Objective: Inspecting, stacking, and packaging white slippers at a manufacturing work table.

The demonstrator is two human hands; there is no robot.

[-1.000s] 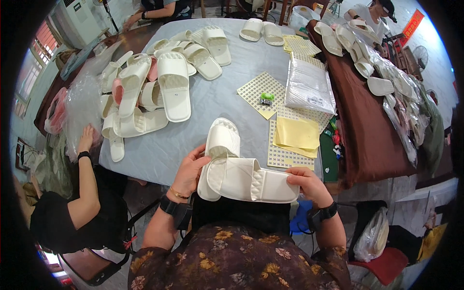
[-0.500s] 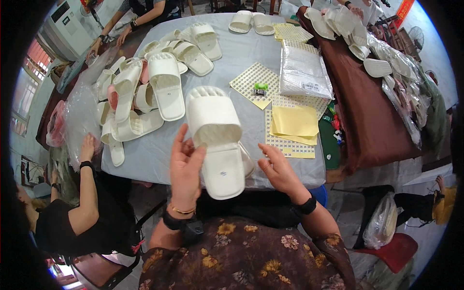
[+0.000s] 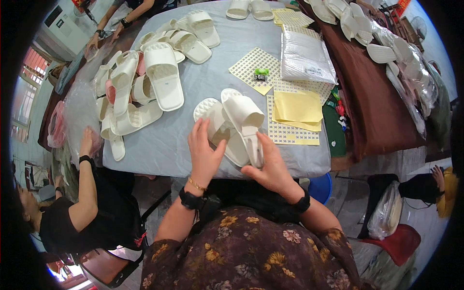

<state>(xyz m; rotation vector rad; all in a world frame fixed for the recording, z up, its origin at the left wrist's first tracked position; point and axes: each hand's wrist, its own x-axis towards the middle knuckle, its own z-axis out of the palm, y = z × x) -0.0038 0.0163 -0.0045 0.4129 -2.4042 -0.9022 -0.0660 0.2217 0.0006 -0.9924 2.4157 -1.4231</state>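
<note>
Two white slippers are in front of me at the table's near edge. The left slipper (image 3: 211,114) lies on the table, partly covered by the right slipper (image 3: 245,115), which is tipped on its side. My right hand (image 3: 273,166) grips the right slipper near its heel end, between thumb and fingers. At the left slipper's outer edge is my left hand (image 3: 205,152), fingers spread and thumb apart; whether it touches the slipper is hard to tell.
A pile of white slippers (image 3: 164,77) lies at the left. Yellow sticker sheets (image 3: 292,133) and a silvery padded envelope (image 3: 304,58) lie at the right. A brown-covered surface (image 3: 372,96) stands beyond. A co-worker's hand (image 3: 86,142) touches clear plastic at the left.
The slipper my left hand held up face-on has come down beside its mate, and the two now sit side by side. My right hand has moved in and closed on the right slipper.
</note>
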